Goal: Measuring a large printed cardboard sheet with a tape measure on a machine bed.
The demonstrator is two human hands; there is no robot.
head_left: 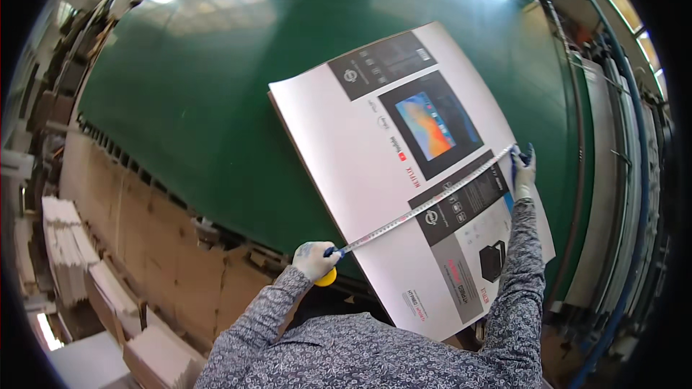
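2 gloved hands, left hand (314, 259) and right hand (522, 173), fingers grasping 1 tape measure (425, 205) across 1 printed carton sheet (346, 144).

1 big printed cardboard sheet (404, 173) on 1 green table (216, 101). 1 tape measure (425, 205) stretched across it, 2 gloved hands on it: left hand (314, 259), right hand (523, 173). Approx 3 stacks of plain cardboard (68, 245) on the floor at left, can't count exactly.
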